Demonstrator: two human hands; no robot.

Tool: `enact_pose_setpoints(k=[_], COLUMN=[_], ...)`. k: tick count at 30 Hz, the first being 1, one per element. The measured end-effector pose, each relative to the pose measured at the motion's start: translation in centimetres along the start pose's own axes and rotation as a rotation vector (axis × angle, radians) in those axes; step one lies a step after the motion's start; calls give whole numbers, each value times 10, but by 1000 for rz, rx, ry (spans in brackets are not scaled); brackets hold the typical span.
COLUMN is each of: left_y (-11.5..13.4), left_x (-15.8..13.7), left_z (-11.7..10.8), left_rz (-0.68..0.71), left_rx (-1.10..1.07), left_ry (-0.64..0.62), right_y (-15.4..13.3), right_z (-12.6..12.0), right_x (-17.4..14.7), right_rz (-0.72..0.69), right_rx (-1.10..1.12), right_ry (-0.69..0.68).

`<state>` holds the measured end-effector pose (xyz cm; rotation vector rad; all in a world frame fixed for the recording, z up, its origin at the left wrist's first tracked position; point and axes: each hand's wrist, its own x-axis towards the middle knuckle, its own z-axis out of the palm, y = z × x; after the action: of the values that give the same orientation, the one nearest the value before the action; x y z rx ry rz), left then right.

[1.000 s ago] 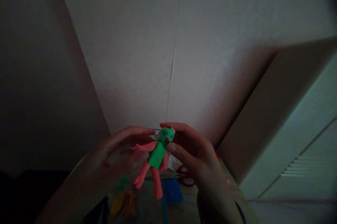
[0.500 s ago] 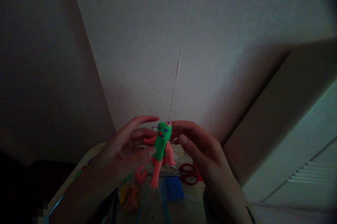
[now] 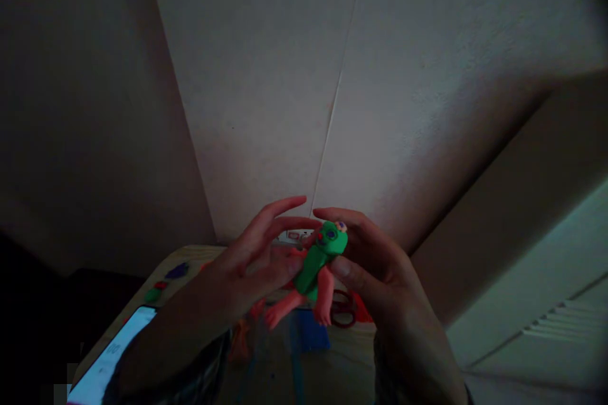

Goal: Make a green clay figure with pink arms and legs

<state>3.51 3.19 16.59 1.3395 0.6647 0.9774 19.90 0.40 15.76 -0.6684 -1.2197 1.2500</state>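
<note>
A small modelling-clay figure is held up in front of me, above the table. It has a green body and head, pink limbs, a red nose, a purple-ringed eye and a flower-like bit on its head. My left hand grips the body from the left, thumb against its side, with the upper fingers stretched out behind. On the other side my right hand has its thumb at the neck and upper pink limb. That hand's fingers curl behind the head, partly hidden.
On the wooden table lie red-handled scissors, a blue block and orange clay. Purple and green clay pieces sit at the left. A lit phone lies by the left edge. A wall rises behind.
The figure has moved right and tilted further. My right thumb, apart from it before, now touches its neck. The view has shifted, so more of the phone shows.
</note>
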Motion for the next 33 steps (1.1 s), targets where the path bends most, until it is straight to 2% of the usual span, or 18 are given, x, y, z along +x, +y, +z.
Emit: enact_pose_setpoints(k=[5,7,11,13,19,24,33], left_y=[5,8,11,13,19,20,21], left_x=[1,-1,-6,-9,-13,-10,-9], left_z=[-2,-3,-1,2,13,18,18], left_rz=[46,122,344,391,213,244,251], left_rx=[170,197,147,135,229,232,294], left_ry=[230,304,312,291,344,289,318], right_y=[11,14,15,15,20,21,23], right_z=[0,0,5,6,4,8,10], right_x=[12,15,16,15,17,20,18], right_rz=[79,130,181,185,138,130,135], right_rx=[114,198,336,344,343,382,495], right_ry=[127,176,187,178,81,46,-5])
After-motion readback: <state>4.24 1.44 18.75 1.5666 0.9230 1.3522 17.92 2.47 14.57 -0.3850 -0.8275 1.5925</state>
